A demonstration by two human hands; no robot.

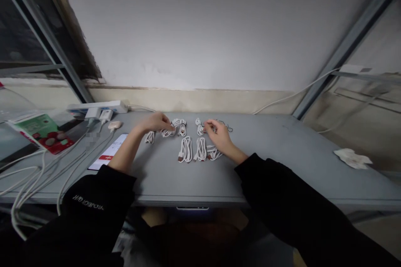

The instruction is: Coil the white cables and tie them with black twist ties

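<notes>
White cables (201, 149) lie coiled at twelve o'clock on the desk (266, 146); the front-left bundle (187, 148) runs twelve-to-six, brown plug (181, 158) toward seven. The left hand (157, 122), at eleven, is half-curled; the right hand (218, 134), at one, nearly pinched — hidden fingertips, so I can't tell either's hold. Left sleeve (100, 192): "PROJECT" — the rest unclear.

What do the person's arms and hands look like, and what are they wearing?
The left sleeve and right sleeve are black and long, ending short of the wrists. The left one has a line of small white lettering, too blurry to read for certain. The left hand and right hand are bare, with no gloves.
</notes>
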